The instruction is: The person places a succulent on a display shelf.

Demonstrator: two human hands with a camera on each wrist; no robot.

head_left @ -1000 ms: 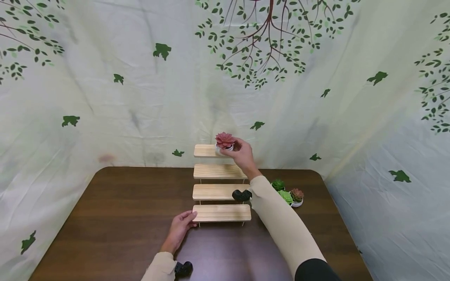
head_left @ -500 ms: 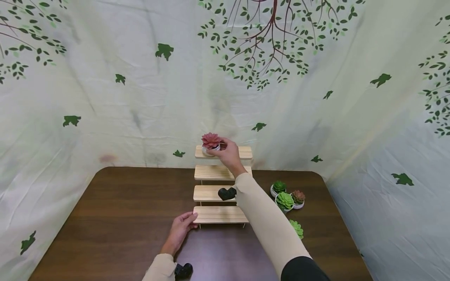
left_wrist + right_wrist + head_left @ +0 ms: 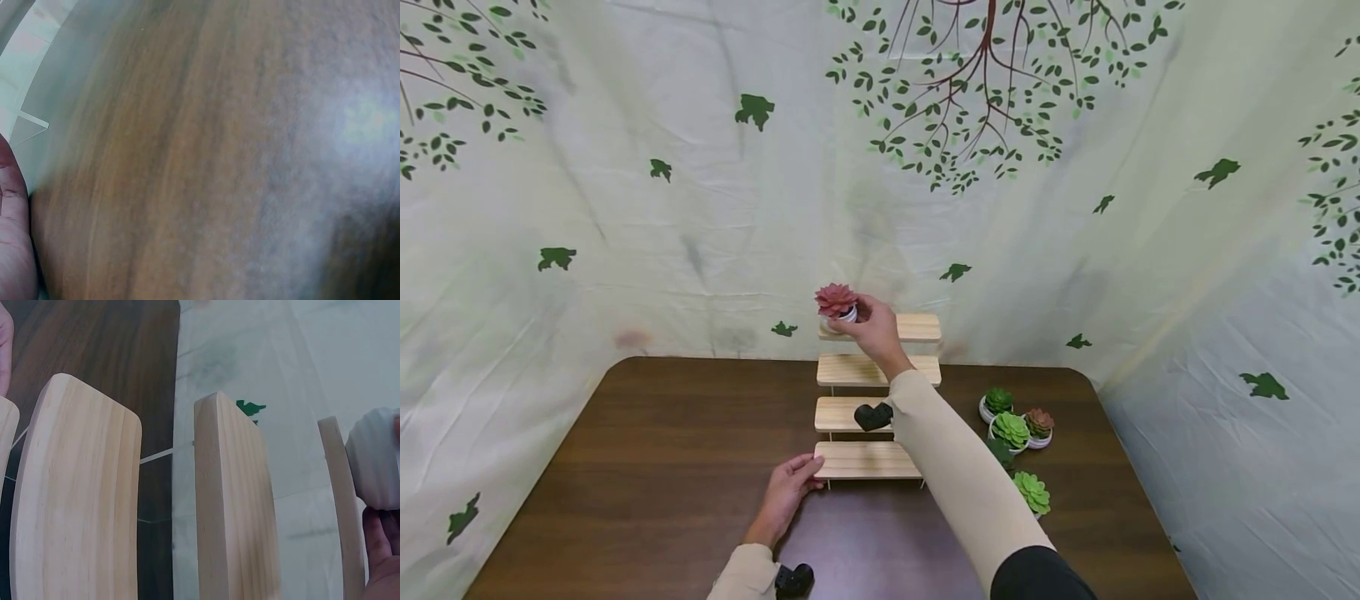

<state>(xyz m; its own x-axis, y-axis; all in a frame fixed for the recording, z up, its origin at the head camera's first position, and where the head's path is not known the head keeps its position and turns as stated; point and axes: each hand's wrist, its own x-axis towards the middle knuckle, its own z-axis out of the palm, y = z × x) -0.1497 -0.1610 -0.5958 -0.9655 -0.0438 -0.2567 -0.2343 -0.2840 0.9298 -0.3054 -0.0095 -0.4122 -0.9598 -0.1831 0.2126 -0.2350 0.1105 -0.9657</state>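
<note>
A four-tier wooden shelf stand stands at the back middle of the table. My right hand grips a pink succulent by its white pot, at the left end of the top tier. In the right wrist view the ridged pot is right against the top board, with fingers around it. Down at the front, my left hand pinches the left end of the lowest board, thumb on top. The left wrist view catches only part of that hand at its edge.
Right of the stand, several potted succulents sit on the brown table: a dark green one, a light green one, a reddish one and another light green one nearer the front. A leaf-print curtain hangs behind.
My right hand has carried the pink succulent leftward along the top tier, from about its middle to its left end. The left hand keeps its place on the lowest board.
</note>
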